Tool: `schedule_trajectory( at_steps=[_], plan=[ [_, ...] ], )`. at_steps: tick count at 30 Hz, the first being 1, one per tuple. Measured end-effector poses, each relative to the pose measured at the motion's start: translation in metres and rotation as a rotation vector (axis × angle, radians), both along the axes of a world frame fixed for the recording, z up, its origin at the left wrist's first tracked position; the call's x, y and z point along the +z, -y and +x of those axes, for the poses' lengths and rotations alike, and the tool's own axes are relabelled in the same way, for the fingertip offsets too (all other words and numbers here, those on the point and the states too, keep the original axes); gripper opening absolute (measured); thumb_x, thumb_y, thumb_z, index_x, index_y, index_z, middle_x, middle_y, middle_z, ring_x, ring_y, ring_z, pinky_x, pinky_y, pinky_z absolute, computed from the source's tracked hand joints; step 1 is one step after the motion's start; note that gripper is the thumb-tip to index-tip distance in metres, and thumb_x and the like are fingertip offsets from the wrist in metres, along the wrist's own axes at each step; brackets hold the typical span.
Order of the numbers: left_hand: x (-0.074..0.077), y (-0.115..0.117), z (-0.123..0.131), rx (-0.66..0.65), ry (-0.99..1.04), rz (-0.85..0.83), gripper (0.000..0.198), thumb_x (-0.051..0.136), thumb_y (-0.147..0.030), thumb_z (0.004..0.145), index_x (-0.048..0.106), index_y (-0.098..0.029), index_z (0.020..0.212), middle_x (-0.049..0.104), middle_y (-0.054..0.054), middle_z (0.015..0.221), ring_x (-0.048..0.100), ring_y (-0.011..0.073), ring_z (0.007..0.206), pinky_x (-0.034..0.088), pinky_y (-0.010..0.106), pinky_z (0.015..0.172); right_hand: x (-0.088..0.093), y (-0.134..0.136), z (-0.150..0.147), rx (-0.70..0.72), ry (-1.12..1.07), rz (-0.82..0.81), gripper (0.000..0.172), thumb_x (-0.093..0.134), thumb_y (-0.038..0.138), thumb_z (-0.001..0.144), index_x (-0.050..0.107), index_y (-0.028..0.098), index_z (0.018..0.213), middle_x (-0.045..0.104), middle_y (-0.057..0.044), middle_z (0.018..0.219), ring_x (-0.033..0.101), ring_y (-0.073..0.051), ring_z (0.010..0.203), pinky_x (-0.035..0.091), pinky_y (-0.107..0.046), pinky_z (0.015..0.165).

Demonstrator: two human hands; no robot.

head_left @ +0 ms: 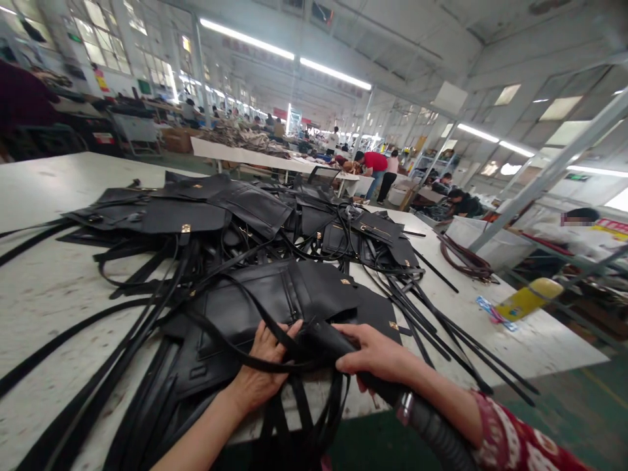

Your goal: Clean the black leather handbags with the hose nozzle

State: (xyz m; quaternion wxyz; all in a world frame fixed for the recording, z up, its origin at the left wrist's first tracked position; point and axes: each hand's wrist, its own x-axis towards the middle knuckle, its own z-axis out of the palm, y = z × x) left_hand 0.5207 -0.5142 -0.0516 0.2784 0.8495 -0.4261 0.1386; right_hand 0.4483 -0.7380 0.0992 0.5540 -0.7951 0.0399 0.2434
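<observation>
A black leather bag (pixel 235 307) with a flap and gold-coloured clasp lies at the table's near edge. My left hand (pixel 265 360) rests on it with fingers spread over the leather, and a black strap crosses over the fingers. In my right hand (pixel 375 353) is a black nozzle (pixel 328 343), its tip close over the bag beside my left fingers. From the nozzle's rear, past a metal clamp, a ribbed black hose (pixel 441 432) runs down to the lower right. Loose straps (pixel 282 412) hang over the edge below my hands.
Several more black bags (pixel 186 212) are heaped across the white table (pixel 44 314), with long straps (pixel 456 340) trailing both ways. A yellow bottle (pixel 530 297) lies at the right, near a coil of brown straps (pixel 466 261). Co-workers (pixel 375 167) stand at another table behind.
</observation>
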Motion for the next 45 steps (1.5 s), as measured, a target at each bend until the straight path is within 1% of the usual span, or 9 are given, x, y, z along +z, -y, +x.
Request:
schedule_trajectory(
  at_steps=[3, 10, 14, 18, 24, 32, 37, 41, 45],
  plan=[
    [0.000, -0.001, 0.000, -0.004, -0.041, -0.051, 0.074, 0.046, -0.026, 0.079, 0.004, -0.022, 0.141, 0.051, 0.009, 0.110, 0.046, 0.0247, 0.108, 0.018, 0.055, 0.102, -0.004, -0.001, 0.014, 0.055, -0.070, -0.031, 0.038, 0.059, 0.018, 0.065, 0.059, 0.020, 0.103, 0.054, 0.004, 0.055, 0.050, -0.009, 0.033, 0.038, -0.016, 0.030],
    [-0.004, 0.001, -0.001, 0.008, -0.063, -0.059, 0.079, 0.046, -0.019, 0.077, -0.002, -0.023, 0.140, 0.048, 0.010, 0.117, 0.048, 0.0241, 0.108, 0.019, 0.055, 0.102, -0.033, -0.023, 0.017, -0.036, 0.092, 0.123, 0.053, 0.059, 0.020, 0.067, 0.048, 0.021, 0.119, 0.056, 0.005, 0.062, 0.049, -0.008, 0.033, 0.041, -0.018, 0.030],
    [-0.001, 0.001, -0.003, 0.045, -0.059, -0.083, 0.078, 0.045, -0.021, 0.078, -0.003, -0.020, 0.140, 0.049, 0.011, 0.117, 0.048, 0.0237, 0.106, 0.023, 0.054, 0.101, -0.039, -0.043, 0.054, -0.044, 0.117, 0.037, 0.056, 0.061, 0.022, 0.066, 0.047, 0.016, 0.119, 0.057, 0.004, 0.057, 0.052, -0.012, 0.035, 0.043, -0.020, 0.031],
    [0.002, -0.001, -0.004, 0.037, -0.040, -0.069, 0.070, 0.043, -0.021, 0.077, 0.010, -0.018, 0.139, 0.051, 0.009, 0.108, 0.047, 0.0229, 0.104, 0.021, 0.054, 0.103, -0.021, -0.040, 0.093, -0.086, 0.179, 0.007, 0.047, 0.057, 0.026, 0.071, 0.047, 0.019, 0.116, 0.052, 0.006, 0.055, 0.052, -0.010, 0.037, 0.045, -0.020, 0.034],
    [-0.005, 0.004, -0.005, 0.109, 0.063, 0.034, 0.058, 0.046, -0.008, 0.070, 0.041, -0.020, 0.126, 0.050, 0.009, 0.113, 0.044, 0.0251, 0.107, 0.024, 0.052, 0.101, 0.007, -0.016, 0.092, 0.008, 0.082, -0.034, 0.035, 0.061, 0.027, 0.069, 0.054, 0.019, 0.102, 0.055, 0.004, 0.054, 0.055, -0.013, 0.036, 0.041, -0.019, 0.031],
    [-0.024, 0.014, 0.000, 0.235, 0.146, 0.060, 0.045, 0.045, -0.009, 0.078, 0.047, -0.021, 0.121, 0.054, 0.008, 0.117, 0.047, 0.0242, 0.102, 0.029, 0.049, 0.098, -0.018, -0.031, 0.164, 0.056, -0.099, -0.061, 0.011, 0.057, 0.024, 0.075, 0.052, 0.016, 0.080, 0.058, 0.001, 0.053, 0.057, -0.015, 0.040, 0.044, -0.023, 0.034],
    [-0.028, 0.013, 0.000, 0.210, 0.136, 0.037, 0.048, 0.044, -0.009, 0.078, 0.044, -0.020, 0.125, 0.053, 0.009, 0.121, 0.045, 0.0234, 0.108, 0.026, 0.047, 0.101, -0.037, -0.059, 0.214, 0.007, -0.154, -0.158, 0.023, 0.048, 0.033, 0.088, 0.056, 0.011, 0.084, 0.059, 0.000, 0.066, 0.057, -0.010, 0.051, 0.049, -0.024, 0.046],
    [-0.018, 0.009, -0.005, 0.218, 0.137, 0.010, 0.050, 0.043, -0.012, 0.080, 0.039, -0.021, 0.130, 0.052, 0.009, 0.121, 0.046, 0.0212, 0.110, 0.024, 0.046, 0.102, -0.040, -0.079, 0.219, -0.082, -0.011, -0.204, 0.022, 0.049, 0.031, 0.089, 0.055, 0.013, 0.098, 0.059, -0.002, 0.083, 0.057, -0.010, 0.061, 0.050, -0.024, 0.052],
    [0.003, -0.015, -0.027, 0.406, 0.207, -0.123, 0.065, 0.050, -0.020, 0.078, 0.023, -0.026, 0.137, 0.030, 0.015, 0.138, 0.033, 0.0298, 0.123, 0.019, 0.057, 0.101, -0.027, -0.087, 0.192, -0.101, 0.167, -0.169, 0.023, 0.053, 0.027, 0.085, 0.052, 0.014, 0.104, 0.057, 0.002, 0.070, 0.055, -0.009, 0.049, 0.046, -0.021, 0.042]
  ],
)
